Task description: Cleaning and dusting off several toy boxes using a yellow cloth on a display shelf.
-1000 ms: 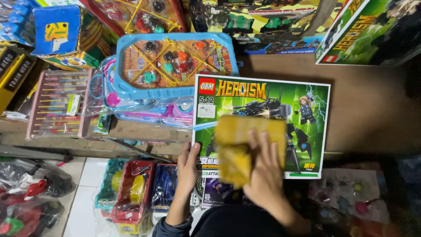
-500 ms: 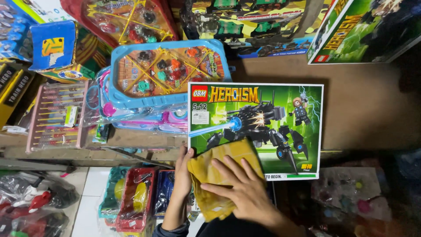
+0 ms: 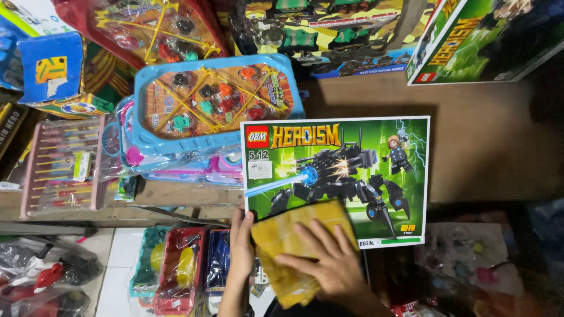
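A green toy box (image 3: 352, 158) showing a black spider-like machine lies flat in front of me. My left hand (image 3: 239, 246) grips its lower left edge. My right hand (image 3: 326, 264) lies spread flat on a yellow cloth (image 3: 285, 238), pressing it against the box's lower left corner. The cloth hides that corner of the box.
A blue-rimmed tray toy (image 3: 214, 100) with spinning tops lies to the upper left on other packed toys. A pink abacus (image 3: 61, 167) sits at far left. More green boxes (image 3: 482, 35) stand at the top. Bagged toys (image 3: 176, 267) lie at lower left.
My right hand has slid the yellow cloth down the box from its middle to the lower left corner, uncovering the picture. My left hand stays on the box's edge.
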